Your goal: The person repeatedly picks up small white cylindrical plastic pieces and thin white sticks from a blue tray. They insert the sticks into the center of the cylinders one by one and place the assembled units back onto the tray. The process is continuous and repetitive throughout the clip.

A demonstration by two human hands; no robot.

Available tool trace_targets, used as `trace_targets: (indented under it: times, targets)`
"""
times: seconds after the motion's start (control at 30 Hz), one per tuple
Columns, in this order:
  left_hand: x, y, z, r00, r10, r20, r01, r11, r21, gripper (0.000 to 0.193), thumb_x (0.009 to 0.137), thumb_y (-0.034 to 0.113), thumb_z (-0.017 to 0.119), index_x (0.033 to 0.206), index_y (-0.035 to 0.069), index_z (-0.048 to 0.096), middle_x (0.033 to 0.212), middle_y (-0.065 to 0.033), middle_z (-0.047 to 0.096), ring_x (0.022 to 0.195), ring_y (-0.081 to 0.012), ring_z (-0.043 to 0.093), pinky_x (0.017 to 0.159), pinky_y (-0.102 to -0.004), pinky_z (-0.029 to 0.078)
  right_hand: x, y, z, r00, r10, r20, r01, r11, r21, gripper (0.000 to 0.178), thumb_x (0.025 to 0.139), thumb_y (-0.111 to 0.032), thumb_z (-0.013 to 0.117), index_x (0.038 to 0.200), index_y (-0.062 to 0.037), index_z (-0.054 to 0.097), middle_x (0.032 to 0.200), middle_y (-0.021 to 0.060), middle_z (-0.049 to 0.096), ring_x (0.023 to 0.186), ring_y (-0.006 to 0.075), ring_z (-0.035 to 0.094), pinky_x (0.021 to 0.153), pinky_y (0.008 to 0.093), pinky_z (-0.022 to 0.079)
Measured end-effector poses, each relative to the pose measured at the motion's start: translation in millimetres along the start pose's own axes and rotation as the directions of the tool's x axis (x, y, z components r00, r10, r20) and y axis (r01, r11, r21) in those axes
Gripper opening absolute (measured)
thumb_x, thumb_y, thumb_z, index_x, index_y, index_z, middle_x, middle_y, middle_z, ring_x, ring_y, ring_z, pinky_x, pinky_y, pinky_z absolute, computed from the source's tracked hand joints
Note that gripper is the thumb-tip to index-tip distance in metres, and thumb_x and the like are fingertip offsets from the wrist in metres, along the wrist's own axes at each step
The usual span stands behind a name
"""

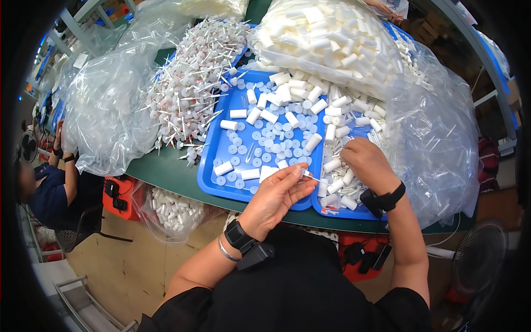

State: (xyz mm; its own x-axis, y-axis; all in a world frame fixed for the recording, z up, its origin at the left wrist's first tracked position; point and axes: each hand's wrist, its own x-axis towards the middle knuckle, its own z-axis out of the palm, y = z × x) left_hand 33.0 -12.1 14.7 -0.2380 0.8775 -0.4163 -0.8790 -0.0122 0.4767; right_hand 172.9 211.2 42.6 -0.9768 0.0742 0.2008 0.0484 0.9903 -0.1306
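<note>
My left hand [276,193] is over the front right corner of a blue tray [207,166]. Its thumb and fingers pinch a thin white stick [311,176] that points right. In that tray lie several white cylinders [238,114] and many flat translucent discs [257,162]. My right hand [369,160] hangs over the neighbouring blue tray [362,213], fingers curled together among white cylinders [348,202] and thin white sticks. Whatever its fingertips hold, if anything, is hidden.
A heap of sticks with translucent discs [191,77] is piled at the left. Behind the trays bulges a big clear bag of white cylinders [332,44]. Clear plastic bags [437,144] lie right and left. A person [52,188] sits far left; a fan [480,255] stands at right.
</note>
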Motion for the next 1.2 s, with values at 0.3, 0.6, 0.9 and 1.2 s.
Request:
trace_targets:
  times: [0.3,0.6,0.9,1.2]
  targets:
    - [-3.4,13.4,12.1,0.991,0.135,-0.015,-0.135,0.991,0.0,0.04,0.1,0.016,0.058,0.132,-0.006,0.051,0.111,-0.0134,0.065,0.11,-0.0246,0.065,0.097,-0.0324,0.054,-6.7,-52.8,-26.0,0.984,0.151,-0.09,-0.102,0.908,0.406,0.005,0.084,-0.005,0.067,0.087,-0.0023,0.064,0.075,0.0125,0.063,0.067,0.0308,0.064,0.06,0.0385,0.051]
    - [-1.3,8.2,12.9,0.992,0.125,-0.011,-0.125,0.992,0.003,0.037,0.1,0.015,0.058,0.13,-0.005,0.053,0.11,-0.012,0.066,0.108,-0.0236,0.066,0.094,-0.0309,0.055,-7.2,-60.8,-26.5,0.976,0.156,-0.149,-0.088,0.918,0.386,0.01,0.083,-0.008,0.072,0.088,-0.0038,0.065,0.076,0.0094,0.062,0.062,0.0281,0.063,0.056,0.0363,0.05]
    - [-2.6,9.2,11.0,0.988,0.149,-0.034,-0.149,0.989,0.009,0.036,0.101,0.016,0.058,0.129,-0.007,0.054,0.11,-0.0125,0.064,0.11,-0.0254,0.065,0.098,-0.0332,0.053,-7.8,-63.2,-23.1,0.963,0.239,-0.124,-0.154,0.868,0.472,0.01,0.084,-0.007,0.072,0.09,-0.0029,0.064,0.08,0.0099,0.064,0.063,0.0277,0.064,0.057,0.0357,0.05]
    - [-1.2,7.0,8.0,0.993,0.118,-0.021,-0.118,0.993,-0.028,0.036,0.1,0.015,0.058,0.129,-0.006,0.054,0.111,-0.0128,0.064,0.11,-0.0245,0.065,0.097,-0.0316,0.054,-2.8,-64.6,-22.3,0.962,0.116,-0.245,-0.019,0.93,0.366,0.014,0.08,-0.003,0.073,0.089,-0.0021,0.063,0.082,0.0107,0.063,0.071,0.029,0.065,0.06,0.0365,0.051]
